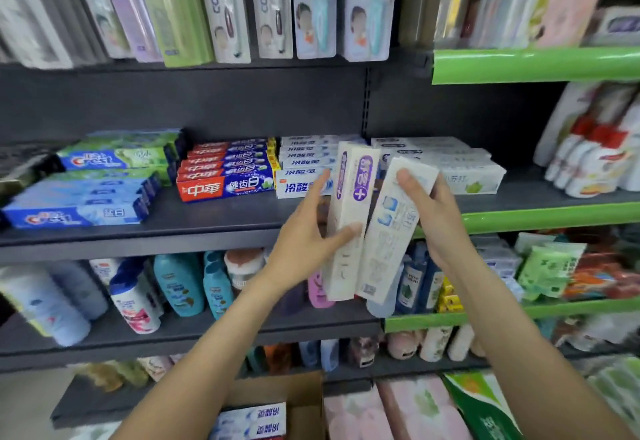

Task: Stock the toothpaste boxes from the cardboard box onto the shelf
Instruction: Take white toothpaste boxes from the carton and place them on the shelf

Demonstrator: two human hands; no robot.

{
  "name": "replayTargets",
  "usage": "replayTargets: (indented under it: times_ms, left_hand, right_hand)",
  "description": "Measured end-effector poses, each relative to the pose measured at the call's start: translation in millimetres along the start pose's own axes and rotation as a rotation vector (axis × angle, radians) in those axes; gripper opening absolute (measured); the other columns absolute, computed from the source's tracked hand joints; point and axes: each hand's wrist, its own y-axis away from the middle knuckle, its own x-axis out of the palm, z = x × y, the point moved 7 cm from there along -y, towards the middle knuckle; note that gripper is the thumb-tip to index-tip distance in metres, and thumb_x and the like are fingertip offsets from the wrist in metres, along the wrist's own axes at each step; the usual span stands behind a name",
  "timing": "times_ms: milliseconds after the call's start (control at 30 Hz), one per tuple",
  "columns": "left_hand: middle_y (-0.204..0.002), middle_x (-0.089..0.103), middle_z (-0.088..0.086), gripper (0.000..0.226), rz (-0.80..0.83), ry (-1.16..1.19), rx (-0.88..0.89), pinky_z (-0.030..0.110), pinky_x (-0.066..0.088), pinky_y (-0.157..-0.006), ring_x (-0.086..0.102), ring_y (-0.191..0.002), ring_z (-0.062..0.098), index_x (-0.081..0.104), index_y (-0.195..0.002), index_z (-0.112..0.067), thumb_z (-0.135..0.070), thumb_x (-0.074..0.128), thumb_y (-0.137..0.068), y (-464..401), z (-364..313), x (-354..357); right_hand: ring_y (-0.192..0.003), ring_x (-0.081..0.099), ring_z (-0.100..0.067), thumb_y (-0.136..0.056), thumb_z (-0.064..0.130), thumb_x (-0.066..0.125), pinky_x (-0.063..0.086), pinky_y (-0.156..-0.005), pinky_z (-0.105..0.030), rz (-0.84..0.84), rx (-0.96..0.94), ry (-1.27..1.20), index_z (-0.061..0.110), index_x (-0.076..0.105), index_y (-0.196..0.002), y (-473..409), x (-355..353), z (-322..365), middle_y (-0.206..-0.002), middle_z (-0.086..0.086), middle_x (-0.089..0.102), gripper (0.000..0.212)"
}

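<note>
A person's two bare arms are reaching up toward a dark grey metal store shelf [214, 211]. The left hand [306, 242] is grasping a long white toothpaste box with a purple label [349, 211], its thumb lying across the box's front and its fingers wrapping round the left edge. The right hand [438, 218] is grasping a second long white toothpaste box with pale blue printing [388, 231], thumb on the front near the top end and fingers behind. Both boxes are standing nearly upright, side by side and touching, held in the air just in front of the shelf edge.

On the shelf behind them, stacks of toothpaste are lying flat: blue and green boxes [104, 176] at the left, red and blue boxes [225, 169] in the middle, white and blue boxes [304, 166] next to them, and white boxes [446, 166] at the right.

Low in the view, between the forearms, an open brown cardboard box [298, 401] is sitting with more white and blue toothpaste boxes [252, 420] inside.

Toothbrush packs [221, 6] are hanging above, and bottles [180, 283] are standing on the shelf below.
</note>
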Motion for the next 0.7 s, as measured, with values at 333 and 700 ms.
replayTargets:
  times_ms: [333,700]
  left_hand:
    - [-0.139,0.047,0.007,0.125,-0.51,0.454,-0.398,0.046,0.054,-0.088,0.056,-0.116,0.023,-0.009,-0.145,-0.036,-0.051,0.082,-0.059,-33,60,-22]
    - [-0.135,0.029,0.028,0.102,-0.731,0.466,-0.521,0.05,0.049,-0.092,0.046,-0.091,0.024,-0.015,-0.143,-0.044,-0.039,0.067,-0.083,-43,63,11]
  right_hand:
    - [-0.078,0.06,-0.011,-0.085,0.043,0.063,0.048,-0.076,-0.026,0.029,-0.15,0.373,0.01,0.05,-0.095,-11,-15,21,-0.086,-0.007,0.061,0.037]
    - [-0.069,0.053,-0.017,-0.083,0.057,0.056,0.038,-0.058,-0.032,0.224,-0.242,0.846,0.024,0.035,-0.08,-29,10,-2,-0.071,0.0,0.055,0.04]
